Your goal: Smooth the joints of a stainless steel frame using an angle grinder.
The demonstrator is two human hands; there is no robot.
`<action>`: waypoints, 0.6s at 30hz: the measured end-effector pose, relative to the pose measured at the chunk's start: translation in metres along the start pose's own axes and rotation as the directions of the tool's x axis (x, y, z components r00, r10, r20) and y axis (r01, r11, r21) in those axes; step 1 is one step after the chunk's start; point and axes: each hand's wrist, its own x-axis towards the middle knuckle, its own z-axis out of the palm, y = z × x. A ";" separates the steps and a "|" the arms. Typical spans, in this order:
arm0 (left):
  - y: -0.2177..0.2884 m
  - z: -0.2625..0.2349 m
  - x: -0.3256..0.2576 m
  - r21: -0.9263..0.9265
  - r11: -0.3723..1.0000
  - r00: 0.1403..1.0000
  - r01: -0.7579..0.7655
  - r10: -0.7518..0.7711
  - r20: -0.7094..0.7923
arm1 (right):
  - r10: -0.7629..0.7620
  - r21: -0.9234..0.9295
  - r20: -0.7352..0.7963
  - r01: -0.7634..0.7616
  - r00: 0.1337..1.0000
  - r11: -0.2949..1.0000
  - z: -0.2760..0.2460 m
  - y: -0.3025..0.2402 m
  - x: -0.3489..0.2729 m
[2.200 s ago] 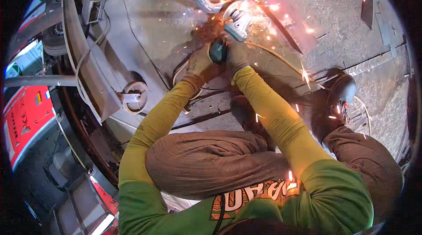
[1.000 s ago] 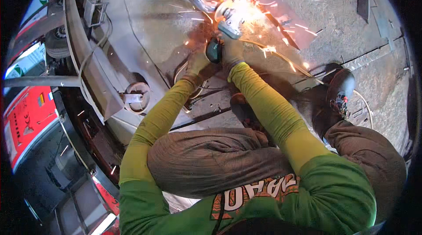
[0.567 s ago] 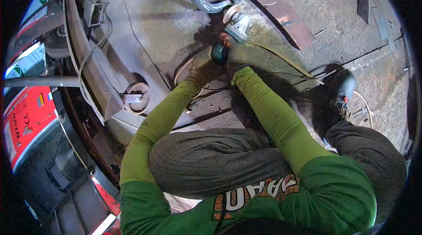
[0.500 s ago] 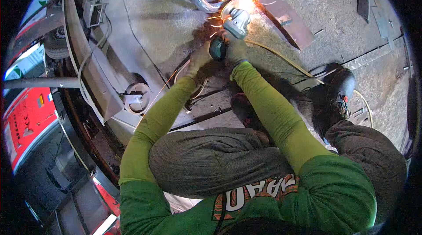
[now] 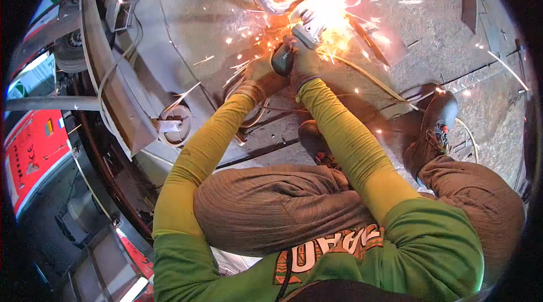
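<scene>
An angle grinder (image 5: 307, 34) is gripped in both my hands at the upper middle. My left hand (image 5: 266, 72) wraps its dark rear body, while my right hand (image 5: 305, 63) closes round it nearer the metal head. The grinder's disc meets a joint of shiny bent metal tubes (image 5: 266, 2), and bright orange sparks (image 5: 331, 11) spray out on all sides. Glare hides the exact contact spot. Both of my forearms reach forward in yellow-green sleeves.
A rusty flat plate (image 5: 367, 39) lies under and right of the tubes. A yellowish hose (image 5: 367, 76) runs across the concrete floor past my right shoe (image 5: 440, 112). At left stand a long curved metal beam (image 5: 104, 64), a round-based metal piece (image 5: 175, 125) and a red panel (image 5: 37, 152).
The sparks have grown from a small burst to a wide, bright spray, lighting my sleeves and trousers orange. My hands and the grinder have barely shifted.
</scene>
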 end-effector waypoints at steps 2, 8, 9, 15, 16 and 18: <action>0.000 -0.001 0.001 -0.012 0.989 0.988 0.148 -0.147 0.052 | 0.023 0.042 -0.004 -0.023 1.000 0.999 0.005 -0.002 -0.002; -0.018 0.011 0.003 0.053 0.983 0.983 0.174 -0.176 0.042 | 0.067 0.034 -0.035 -0.066 0.997 0.997 0.008 -0.008 -0.008; -0.015 0.013 0.006 -0.003 0.993 0.992 0.120 -0.119 0.045 | 0.048 0.093 -0.007 -0.048 0.999 0.995 0.003 -0.006 -0.004; -0.019 0.019 0.009 -0.039 0.997 0.996 0.067 -0.065 0.055 | -0.107 0.171 0.119 0.086 0.987 0.981 -0.014 0.020 0.022; -0.024 0.022 0.007 -0.049 0.998 1.000 0.026 -0.026 0.005 | -0.101 0.171 0.122 0.079 0.987 0.982 -0.010 0.018 0.018; -0.026 0.016 0.004 -0.011 0.997 0.995 0.079 -0.078 0.066 | 0.039 0.110 -0.020 -0.036 0.999 0.993 0.001 0.011 0.005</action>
